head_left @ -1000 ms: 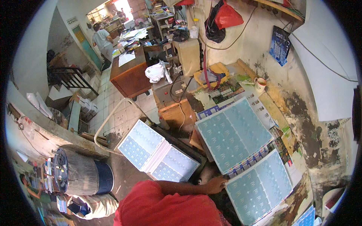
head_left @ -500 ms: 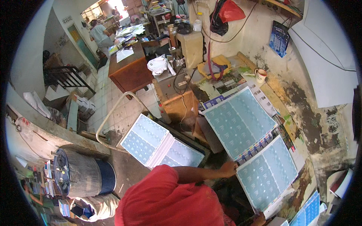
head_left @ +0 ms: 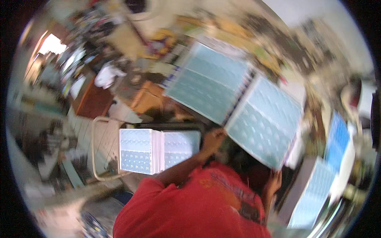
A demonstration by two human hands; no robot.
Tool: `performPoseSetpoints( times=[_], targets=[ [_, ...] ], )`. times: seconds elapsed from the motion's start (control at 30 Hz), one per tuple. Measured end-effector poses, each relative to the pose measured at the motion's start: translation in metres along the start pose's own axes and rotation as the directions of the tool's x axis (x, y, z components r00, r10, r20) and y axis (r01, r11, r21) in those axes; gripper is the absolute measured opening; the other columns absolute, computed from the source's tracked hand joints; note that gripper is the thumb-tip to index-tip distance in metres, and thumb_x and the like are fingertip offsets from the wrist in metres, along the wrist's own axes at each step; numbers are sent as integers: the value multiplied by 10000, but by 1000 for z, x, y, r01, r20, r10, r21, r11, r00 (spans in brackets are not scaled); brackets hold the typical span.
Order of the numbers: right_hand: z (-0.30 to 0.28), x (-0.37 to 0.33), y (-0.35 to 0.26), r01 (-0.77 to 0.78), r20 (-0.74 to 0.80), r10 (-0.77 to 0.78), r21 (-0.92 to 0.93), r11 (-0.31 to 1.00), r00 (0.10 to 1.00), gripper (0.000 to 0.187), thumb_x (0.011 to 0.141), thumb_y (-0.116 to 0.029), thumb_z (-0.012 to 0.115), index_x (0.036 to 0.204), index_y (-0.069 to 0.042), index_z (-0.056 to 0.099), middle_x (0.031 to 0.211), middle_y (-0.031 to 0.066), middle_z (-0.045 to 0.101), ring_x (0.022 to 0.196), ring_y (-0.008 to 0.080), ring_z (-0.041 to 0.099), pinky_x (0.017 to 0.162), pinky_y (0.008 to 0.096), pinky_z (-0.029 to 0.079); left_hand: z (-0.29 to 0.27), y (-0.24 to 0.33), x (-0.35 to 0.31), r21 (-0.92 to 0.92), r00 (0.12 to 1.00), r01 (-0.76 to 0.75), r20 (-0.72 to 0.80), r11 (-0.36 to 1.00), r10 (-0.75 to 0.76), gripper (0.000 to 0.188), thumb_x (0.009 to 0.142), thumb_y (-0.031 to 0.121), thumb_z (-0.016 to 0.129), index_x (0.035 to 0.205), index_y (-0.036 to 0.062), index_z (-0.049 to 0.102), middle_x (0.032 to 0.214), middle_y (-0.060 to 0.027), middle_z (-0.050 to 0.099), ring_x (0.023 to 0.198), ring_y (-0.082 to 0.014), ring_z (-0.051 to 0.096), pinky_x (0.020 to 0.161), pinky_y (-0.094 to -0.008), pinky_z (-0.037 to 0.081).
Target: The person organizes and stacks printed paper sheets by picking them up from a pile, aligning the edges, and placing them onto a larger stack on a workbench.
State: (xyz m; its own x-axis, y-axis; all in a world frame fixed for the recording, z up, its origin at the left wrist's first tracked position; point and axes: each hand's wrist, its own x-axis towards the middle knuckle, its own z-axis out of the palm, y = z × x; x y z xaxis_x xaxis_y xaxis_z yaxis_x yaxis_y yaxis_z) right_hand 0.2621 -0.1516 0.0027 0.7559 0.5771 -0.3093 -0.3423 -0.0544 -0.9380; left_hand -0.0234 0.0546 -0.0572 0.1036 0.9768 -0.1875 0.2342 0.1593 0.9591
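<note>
The nearer stack of blue-green printed sheets [head_left: 264, 119] is lying just beyond the half-curled left hand [head_left: 214, 139] at its left corner and the partly bent right hand [head_left: 274, 182] at its lower corner, blur hiding whether either is gripping, the right hand now showing more fully than half a second ago.

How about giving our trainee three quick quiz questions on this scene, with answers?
1. True or false: the person's shirt is red.
2. Multiple choice: what is the left-hand grip beside? A) a corner of the pale blue sheets; B) the brown desk; C) the white bundle.
3. Which is lower in the picture, the left-hand grip or the right-hand grip?

Key: 1. True. 2. A. 3. The right-hand grip.
</note>
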Motion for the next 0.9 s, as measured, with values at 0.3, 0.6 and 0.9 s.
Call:
performPoseSetpoints(
  times=[0.3,0.6,0.9],
  targets=[
    [-13,29,44,-54,-273,50,-9,998,961,399,934,-224,714,1199,57,615,1011,83,652,924,186,644,846,348,560,2,15,10,185,997,52,-73,981,-39,387,871,331,761,1058,-5,716,894,-112,705,821,-201,663,779,-376,525],
    [-4,20,10,-99,-263,121,94,991,957,316,910,-216,735,1098,17,632,980,97,660,891,215,648,861,388,555,63,41,2,384,317,-921,632,69,708,351,822,395,744,1054,139,682,1074,0,630,1036,-220,570,972,-481,372],
    [87,3,-29,612,617,-454,-770,-182,642,595,899,-519,628,1366,-160,544,1375,77,535,1344,331,418,1159,635,154,63,116,25,299,148,-953,612,-54,777,284,827,344,746,1034,156,695,1000,31,657,930,-174,599,975,-478,368]
  ],
)
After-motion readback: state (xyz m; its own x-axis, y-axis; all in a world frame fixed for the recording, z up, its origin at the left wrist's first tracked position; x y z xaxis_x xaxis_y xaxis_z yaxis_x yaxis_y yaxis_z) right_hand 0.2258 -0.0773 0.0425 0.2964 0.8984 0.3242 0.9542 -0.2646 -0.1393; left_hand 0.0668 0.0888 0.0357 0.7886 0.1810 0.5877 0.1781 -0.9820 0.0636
